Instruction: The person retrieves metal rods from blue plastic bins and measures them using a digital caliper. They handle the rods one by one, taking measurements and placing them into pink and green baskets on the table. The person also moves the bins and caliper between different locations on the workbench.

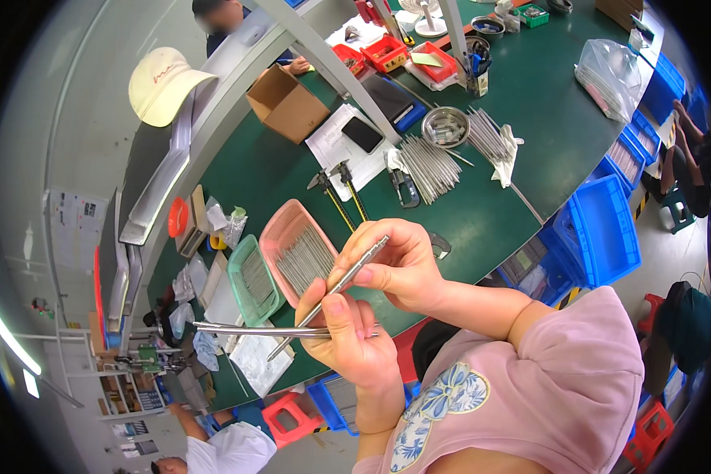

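Observation:
My left hand (354, 341) is closed around several thin metal rods (245, 329), which stick out to its left. A single metal rod (365, 257) with a stepped upper end slants across them, pinched between the thumb and fingers of my right hand (399, 265); my left fingers also touch it. Both hands are raised over the near edge of the green table (482, 237). Just beyond them stand a pink basket (275, 215) and a green basket (235, 278), each holding many similar rods. Two calipers (359, 204) lie behind the pink basket.
Loose rods (430, 170), a metal bowl (445, 111), a phone (363, 135) on papers and a cardboard box (287, 104) lie farther back. Blue crates (600, 229) stand to the right. A metal frame (332, 63) crosses the table. Other people work across the table and at lower left.

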A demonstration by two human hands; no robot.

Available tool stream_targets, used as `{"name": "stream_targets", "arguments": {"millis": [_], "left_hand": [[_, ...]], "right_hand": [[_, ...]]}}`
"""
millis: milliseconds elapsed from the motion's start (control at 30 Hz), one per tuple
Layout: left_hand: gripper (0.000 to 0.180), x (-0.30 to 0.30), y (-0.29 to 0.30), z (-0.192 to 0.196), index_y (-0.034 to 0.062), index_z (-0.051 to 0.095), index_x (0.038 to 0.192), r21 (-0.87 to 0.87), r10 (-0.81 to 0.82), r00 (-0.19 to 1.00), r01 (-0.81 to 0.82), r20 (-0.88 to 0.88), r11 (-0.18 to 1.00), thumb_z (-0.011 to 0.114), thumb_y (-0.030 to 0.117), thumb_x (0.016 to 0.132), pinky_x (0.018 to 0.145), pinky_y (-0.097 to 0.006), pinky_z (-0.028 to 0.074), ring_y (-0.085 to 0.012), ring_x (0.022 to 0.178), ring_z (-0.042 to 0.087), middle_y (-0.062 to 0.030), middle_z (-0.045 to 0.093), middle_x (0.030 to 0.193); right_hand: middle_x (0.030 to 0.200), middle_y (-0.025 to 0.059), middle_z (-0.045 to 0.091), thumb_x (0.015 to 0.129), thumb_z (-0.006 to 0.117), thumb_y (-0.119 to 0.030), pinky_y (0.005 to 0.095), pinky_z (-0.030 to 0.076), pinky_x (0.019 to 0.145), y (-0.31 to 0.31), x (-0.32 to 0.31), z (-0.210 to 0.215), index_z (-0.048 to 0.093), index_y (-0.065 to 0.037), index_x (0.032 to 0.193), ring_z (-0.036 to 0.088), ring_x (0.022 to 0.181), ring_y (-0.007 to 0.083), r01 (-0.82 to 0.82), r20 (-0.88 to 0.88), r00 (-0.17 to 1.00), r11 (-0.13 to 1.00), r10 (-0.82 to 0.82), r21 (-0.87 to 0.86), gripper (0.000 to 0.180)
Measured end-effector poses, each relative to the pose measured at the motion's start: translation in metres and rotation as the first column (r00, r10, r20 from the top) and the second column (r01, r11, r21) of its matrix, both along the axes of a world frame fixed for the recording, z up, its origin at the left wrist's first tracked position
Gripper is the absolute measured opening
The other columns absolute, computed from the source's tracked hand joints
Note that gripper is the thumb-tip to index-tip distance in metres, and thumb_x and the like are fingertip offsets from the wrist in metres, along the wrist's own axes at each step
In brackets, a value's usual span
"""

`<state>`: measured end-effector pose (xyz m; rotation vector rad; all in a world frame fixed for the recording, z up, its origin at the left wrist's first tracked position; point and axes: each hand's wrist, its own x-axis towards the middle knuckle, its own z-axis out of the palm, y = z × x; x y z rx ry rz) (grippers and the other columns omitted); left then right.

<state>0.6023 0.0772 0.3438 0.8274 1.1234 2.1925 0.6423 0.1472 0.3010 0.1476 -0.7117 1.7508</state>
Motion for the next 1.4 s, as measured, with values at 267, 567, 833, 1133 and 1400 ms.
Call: {"name": "stream_targets", "arguments": {"millis": [267,567,833,1133,1400], "left_hand": [[0.02,-0.018,-0.015,0.001,-0.0012,0.052,0.103,-0.027,-0.035,0.997,0.033,-0.068,0.999,0.052,0.006,0.085,0.036,-0.016,0.022,-0.0008,0.043,0.03,-0.0135,0.061,0.083],[0.012,-0.033,-0.032,-0.015,0.0007,0.063,0.087,-0.162,0.025,0.984,-0.054,-0.176,0.985,0.064,0.01,0.079,0.042,-0.014,0.024,0.0026,0.049,0.035,0.0024,0.061,0.07],[0.013,-0.04,-0.053,0.015,-0.0046,0.057,0.092,0.026,0.044,0.988,-0.041,-0.147,0.999,0.058,0.001,0.08,0.037,-0.015,0.02,-0.0004,0.042,0.031,-0.0148,0.063,0.078],[0.015,-0.045,-0.06,0.017,-0.0046,0.055,0.093,0.023,0.061,0.981,-0.057,-0.184,0.998,0.057,0.002,0.081,0.036,-0.016,0.022,-0.0016,0.042,0.032,-0.0171,0.061,0.077],[0.014,-0.047,-0.063,0.014,-0.0041,0.054,0.095,0.048,0.03,0.994,-0.025,-0.107,0.999,0.055,0.004,0.083,0.036,-0.016,0.022,-0.0015,0.043,0.029,-0.0162,0.061,0.08]], "right_hand": [[0.083,0.0109,0.059,0.076,0.06,0.002,0.0287,0.052,0.065,0.021,0.003,0.001,0.054,0.0,0.086,0.061,0.07,0.0189,0.295,0.114,0.943,0.944,-0.313,0.148,0.012],[0.088,0.0028,0.041,0.085,0.05,-0.004,0.0299,0.048,0.074,0.02,0.034,0.039,0.044,-0.006,0.088,0.045,0.082,0.0129,-0.24,-0.408,0.882,0.97,0.233,0.036,0.007],[0.085,0.0032,0.044,0.087,0.048,-0.01,0.0337,0.053,0.078,0.015,0.005,0.025,0.049,-0.004,0.087,0.052,0.084,0.0143,-0.569,-0.473,0.765,0.803,0.438,-0.178,0.006],[0.083,0.0048,0.05,0.087,0.048,-0.011,0.0299,0.055,0.07,0.011,-0.007,0.015,0.052,-0.004,0.083,0.056,0.081,0.016,-0.57,-0.408,0.798,0.776,0.444,-0.27,0.009],[0.08,0.0021,0.046,0.086,0.05,-0.009,0.0272,0.054,0.067,0.004,0.002,0.024,0.05,-0.006,0.081,0.054,0.08,0.013,-0.346,-0.309,0.912,0.91,0.27,-0.228,0.006]]}}
